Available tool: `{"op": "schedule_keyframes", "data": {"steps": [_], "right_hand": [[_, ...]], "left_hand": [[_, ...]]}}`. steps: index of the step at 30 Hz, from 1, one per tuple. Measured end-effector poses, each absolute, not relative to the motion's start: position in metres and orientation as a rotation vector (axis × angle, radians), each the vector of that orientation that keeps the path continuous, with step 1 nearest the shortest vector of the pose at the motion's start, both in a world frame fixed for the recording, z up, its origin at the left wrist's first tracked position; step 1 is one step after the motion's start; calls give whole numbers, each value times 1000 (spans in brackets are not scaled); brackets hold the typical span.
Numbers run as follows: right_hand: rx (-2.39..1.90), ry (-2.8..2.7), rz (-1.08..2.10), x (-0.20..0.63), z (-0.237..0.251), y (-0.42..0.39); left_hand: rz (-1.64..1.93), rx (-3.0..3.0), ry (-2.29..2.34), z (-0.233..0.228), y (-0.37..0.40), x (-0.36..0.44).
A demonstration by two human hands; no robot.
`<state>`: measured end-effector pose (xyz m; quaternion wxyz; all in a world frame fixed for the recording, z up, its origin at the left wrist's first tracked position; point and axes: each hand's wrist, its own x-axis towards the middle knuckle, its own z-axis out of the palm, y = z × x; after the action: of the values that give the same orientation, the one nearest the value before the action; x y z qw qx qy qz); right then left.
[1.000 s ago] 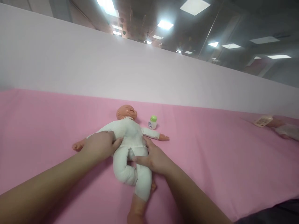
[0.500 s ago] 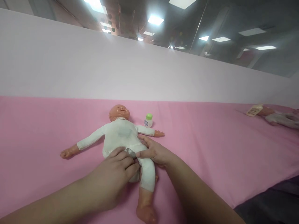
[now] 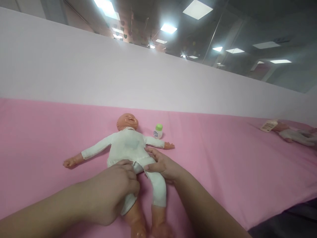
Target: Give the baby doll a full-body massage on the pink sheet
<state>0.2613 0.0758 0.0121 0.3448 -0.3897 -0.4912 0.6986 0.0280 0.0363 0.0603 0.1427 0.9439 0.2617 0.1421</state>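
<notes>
A baby doll with a white cloth body lies on its back, its arms spread and its plastic head away from me. My left hand is wrapped round the doll's leg on the left, near the hip. Beside it, my right hand grips the other leg at the top of the thigh, thumb in front and fingers along the hip. Both plastic feet point toward me. Close to the doll's outstretched arm stands a small clear bottle with a green cap.
Pink cloth covers the surface, and a low white wall runs along its back below glass. At far right lie a pump-style bottle and a second doll. The cloth's edge drops away at the lower right.
My left hand has moved left and toward me with the doll's leg, so the legs are now apart and both feet show. My right hand stays on the other thigh. The view has tilted slightly.
</notes>
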Motion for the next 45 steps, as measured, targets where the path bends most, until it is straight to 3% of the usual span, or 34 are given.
{"op": "schedule_keyframes", "data": {"steps": [3,8,11,16,26,36,41,45], "right_hand": [[-1136,-1476,1597,254,11,72],[-1350,-1779,1096,239,7,60],[-1410,-1871,907,231,1,53],[-1373,-1964,922,221,-5,46],[-1383,-2211,727,213,-2,51],[-1368,-2203,469,213,8,31],[-1356,-2147,468,220,21,56],[-1262,-1873,573,215,23,121]], "left_hand": [[346,2652,638,60,40,27],[788,2505,515,43,61,17],[1079,2466,792,25,77,12],[1270,2152,1352,1,90,15],[904,2425,1519,-3,90,32],[828,2318,1442,33,73,15],[955,2073,1430,37,88,4],[1327,1698,1473,35,138,4]]}}
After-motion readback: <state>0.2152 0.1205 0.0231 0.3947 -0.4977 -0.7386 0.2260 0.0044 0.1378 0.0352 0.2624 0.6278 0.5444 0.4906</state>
